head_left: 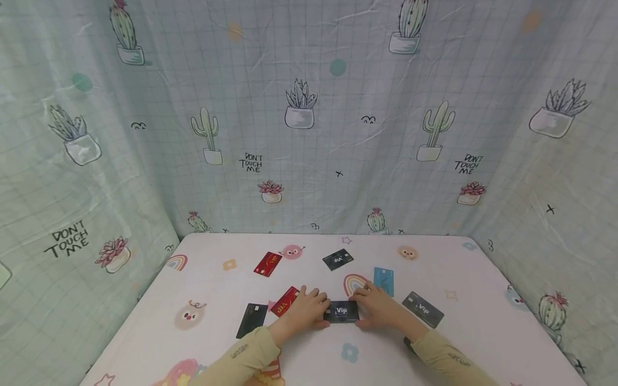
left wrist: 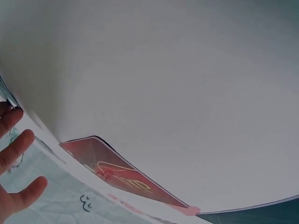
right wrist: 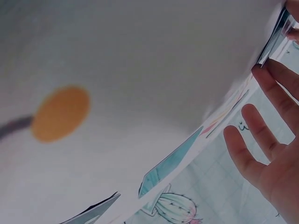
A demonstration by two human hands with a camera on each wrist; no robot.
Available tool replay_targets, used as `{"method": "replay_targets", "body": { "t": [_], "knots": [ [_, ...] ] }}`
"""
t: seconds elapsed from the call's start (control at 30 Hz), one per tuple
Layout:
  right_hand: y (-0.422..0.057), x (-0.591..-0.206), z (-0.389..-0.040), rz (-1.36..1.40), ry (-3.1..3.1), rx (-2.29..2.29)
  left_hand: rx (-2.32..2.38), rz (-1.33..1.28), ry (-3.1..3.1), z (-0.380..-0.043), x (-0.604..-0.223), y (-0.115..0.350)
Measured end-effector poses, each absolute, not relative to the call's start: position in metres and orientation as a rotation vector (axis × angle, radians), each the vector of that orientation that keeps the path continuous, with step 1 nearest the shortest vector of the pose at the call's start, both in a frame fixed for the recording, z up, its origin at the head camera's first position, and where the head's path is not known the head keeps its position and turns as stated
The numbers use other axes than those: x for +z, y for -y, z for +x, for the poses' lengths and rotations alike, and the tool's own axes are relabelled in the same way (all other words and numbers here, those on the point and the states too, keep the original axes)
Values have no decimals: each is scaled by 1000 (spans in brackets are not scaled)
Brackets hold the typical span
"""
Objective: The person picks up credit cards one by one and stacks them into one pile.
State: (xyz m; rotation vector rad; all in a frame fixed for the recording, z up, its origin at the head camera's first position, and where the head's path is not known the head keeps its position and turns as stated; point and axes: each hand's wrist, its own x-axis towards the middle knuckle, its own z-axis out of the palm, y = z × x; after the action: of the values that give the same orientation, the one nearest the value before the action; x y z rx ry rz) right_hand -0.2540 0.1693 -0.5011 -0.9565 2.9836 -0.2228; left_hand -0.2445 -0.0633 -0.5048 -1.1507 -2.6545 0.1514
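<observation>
In the head view, a black card (head_left: 341, 312) printed "Vip" is between both hands, near the middle of the table. My left hand (head_left: 305, 309) pinches its left end, and my right hand (head_left: 375, 306) pinches the right end. In the left wrist view, the left hand (left wrist: 14, 158) has its fingertips at the card's edge while other fingers stay spread. The right wrist view shows the right hand (right wrist: 275, 126) with a fingertip against the card (right wrist: 275, 37) and other fingers extended. A red VIP card (head_left: 284, 302) lies right beside the left hand.
On the white patterned table (head_left: 338, 364) lie another red card (head_left: 267, 264), a black card (head_left: 252, 320) at left, a dark card (head_left: 338, 259) farther back, a blue card (head_left: 384, 279) and a grey card (head_left: 422, 309). The right sleeve partly covers another dark card (head_left: 408, 343).
</observation>
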Motion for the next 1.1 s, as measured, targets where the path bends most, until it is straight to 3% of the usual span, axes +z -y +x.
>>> {"method": "replay_targets", "body": {
  "t": [1.1],
  "knots": [
    [-170,-503,-255,-982,-3011,-228,147,-1157,2656,-246,-504,63]
  ]
}}
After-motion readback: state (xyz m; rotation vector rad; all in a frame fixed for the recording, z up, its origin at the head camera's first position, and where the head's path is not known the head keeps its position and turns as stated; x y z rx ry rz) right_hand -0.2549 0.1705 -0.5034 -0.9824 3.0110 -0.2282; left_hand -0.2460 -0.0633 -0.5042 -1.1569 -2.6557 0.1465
